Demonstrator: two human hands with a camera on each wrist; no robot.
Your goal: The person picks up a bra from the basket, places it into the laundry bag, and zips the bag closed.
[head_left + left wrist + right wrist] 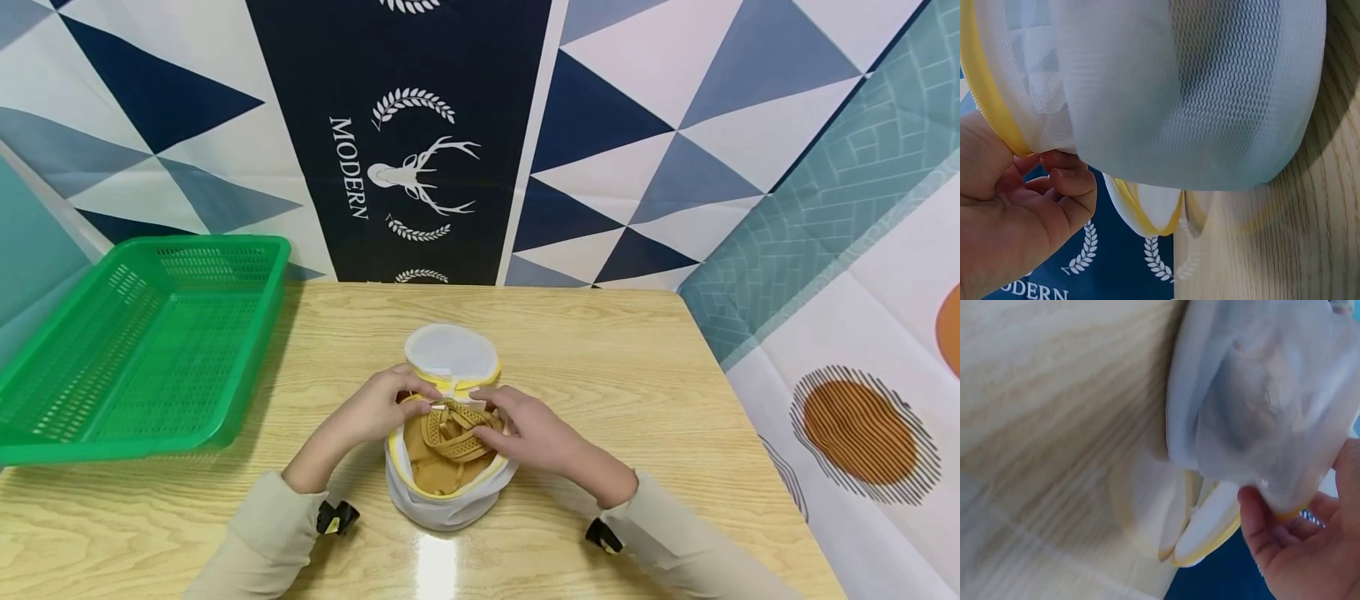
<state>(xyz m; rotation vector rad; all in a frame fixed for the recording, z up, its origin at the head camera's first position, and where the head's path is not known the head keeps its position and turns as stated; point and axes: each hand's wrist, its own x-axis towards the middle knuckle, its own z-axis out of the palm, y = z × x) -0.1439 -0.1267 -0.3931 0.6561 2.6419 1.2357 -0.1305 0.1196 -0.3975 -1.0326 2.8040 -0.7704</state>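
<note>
A white mesh laundry bag (442,508) with a yellow-trimmed zip opening stands upright on the table, its round lid (450,352) flipped back on the far side. Inside lies a folded mustard-brown garment (435,467) with openwork straps coiled on top. My left hand (378,407) pinches the bag's rim at the far left; in the left wrist view its fingers curl at the yellow edge (988,100). At the far right of the opening, my right hand (536,429) grips the rim, thumb and fingers either side of the mesh (1291,475) in the right wrist view.
A green plastic basket (258,333) with slotted walls sits on the left of the wooden table (615,358). Patterned cloth (405,167) hangs behind the table's far edge, and more printed cloth (847,333) covers the right side.
</note>
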